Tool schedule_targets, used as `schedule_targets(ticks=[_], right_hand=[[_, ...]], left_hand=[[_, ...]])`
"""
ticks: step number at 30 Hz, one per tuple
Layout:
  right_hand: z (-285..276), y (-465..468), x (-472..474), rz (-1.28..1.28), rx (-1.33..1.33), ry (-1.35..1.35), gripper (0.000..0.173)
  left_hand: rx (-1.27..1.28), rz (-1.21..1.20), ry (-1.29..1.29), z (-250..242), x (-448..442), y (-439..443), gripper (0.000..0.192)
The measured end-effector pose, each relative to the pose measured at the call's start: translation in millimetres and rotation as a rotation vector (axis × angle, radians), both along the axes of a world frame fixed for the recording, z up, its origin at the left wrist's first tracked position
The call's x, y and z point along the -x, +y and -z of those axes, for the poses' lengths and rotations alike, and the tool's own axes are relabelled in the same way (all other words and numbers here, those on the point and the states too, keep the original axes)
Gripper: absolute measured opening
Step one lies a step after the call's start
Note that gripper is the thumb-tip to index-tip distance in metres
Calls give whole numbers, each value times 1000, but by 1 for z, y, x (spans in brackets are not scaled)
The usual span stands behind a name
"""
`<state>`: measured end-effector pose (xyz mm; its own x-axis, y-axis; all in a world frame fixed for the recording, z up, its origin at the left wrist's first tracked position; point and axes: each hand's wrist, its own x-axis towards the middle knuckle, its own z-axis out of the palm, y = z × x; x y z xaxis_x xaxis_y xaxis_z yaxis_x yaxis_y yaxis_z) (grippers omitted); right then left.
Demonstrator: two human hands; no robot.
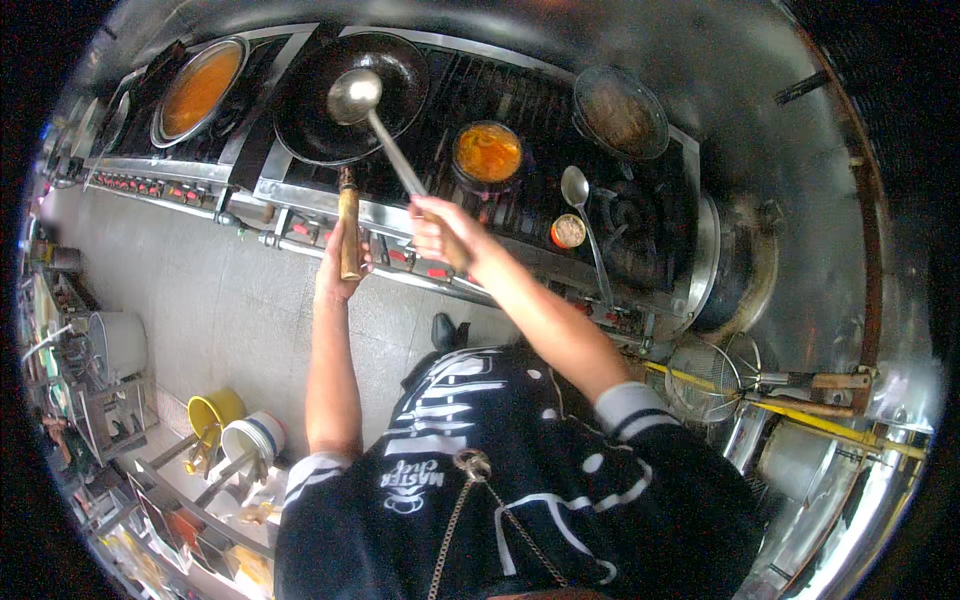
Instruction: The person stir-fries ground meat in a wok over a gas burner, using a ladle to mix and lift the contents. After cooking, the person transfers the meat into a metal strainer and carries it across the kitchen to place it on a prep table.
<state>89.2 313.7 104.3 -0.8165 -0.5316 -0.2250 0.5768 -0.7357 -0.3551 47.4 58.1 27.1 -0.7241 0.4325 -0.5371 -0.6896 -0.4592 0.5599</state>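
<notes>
My left hand [345,255] grips the wooden handle [349,232] of a dark wok [307,127], which sits on the gas range. In my right hand [446,232] is a long-handled metal wok ladle [355,96], held by its wooden grip. The ladle's bowl is over the wok and hides part of its inside; whether it touches the wok, I cannot tell. The visible wok surface is dark and shiny, with no food to be seen. Right of the ladle, a small pot [487,152] of orange liquid stands on the burners.
A large pot [196,94] of orange-red sauce stands far left. To the right are a covered-looking pan [621,112], a metal spoon [576,187] and a small open can [568,231]. Red burner knobs [397,256] line the range front. Mesh strainers [705,379] hang at right; buckets [215,412] stand lower left.
</notes>
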Motion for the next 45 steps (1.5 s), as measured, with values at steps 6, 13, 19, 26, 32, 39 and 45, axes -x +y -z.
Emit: schedule_targets(ticks=[6, 13, 19, 26, 32, 39, 45], right_hand=[[31, -53, 46, -88, -16, -116, 49], [29, -1, -11, -229, -1008, 202, 66], [11, 210, -160, 193, -1184, -98, 48], [25, 452, -168, 603, -1237, -404, 86], [76, 544, -50, 445, -1113, -463, 106], [129, 556, 18, 370, -929, -421, 63], [119, 562, -3, 511, -821, -378, 33]], left_hand=[[-83, -41, 3, 8, -42, -27, 59], [-218, -63, -22, 23, -48, -26, 58], [-248, -95, 11, 38, -44, -19, 66], [-201, -355, -110, 77, -84, -1, 71], [128, -543, -240, 112, -228, 49, 64], [779, 97, -487, 115, -537, 119, 49], [863, 141, -677, 78, -686, 133, 46]])
